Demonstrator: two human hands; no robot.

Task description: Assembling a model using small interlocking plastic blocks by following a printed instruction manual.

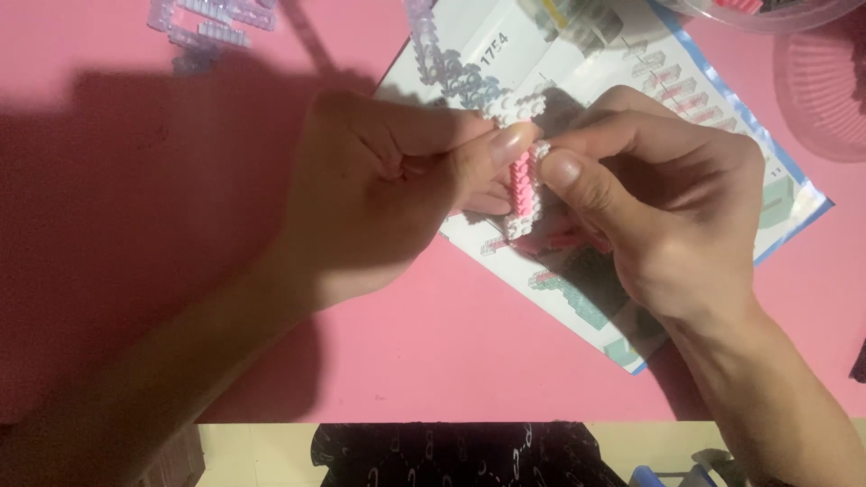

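Both sets of fingers are pinched on one small block assembly (523, 191) at the centre of the frame. The left hand (379, 194) comes in from the left, its thumb and fingertips closed on the piece's left side; the thumbnail lies across its upper end. The right hand (667, 212) comes in from the right, its thumb pressed flat against the piece's right side, the other fingers curled behind it.

The assembly is a narrow bar of tiny studded bricks, pink in the middle with white along the edges. Its long axis runs nearly up and down in the frame, leaning slightly, the upper end toward the top centre and the lower end toward the bottom. It is held above the instruction sheet (704, 90), apart from the pink bench (469, 361). Its back and much of its sides are hidden by the fingers, so its full shape is hard to make out.

The sheet lies tilted under the hands, with diagrams of blocks and a blue edge; its top is cut off. A chain of clear blocks (446, 63) lies on its upper left corner. More clear blocks (212, 27) sit at the upper left of the frame. At the upper right, a clear bowl (767, 13) and a pink ribbed lid (825, 90) are cut off by the frame edge.
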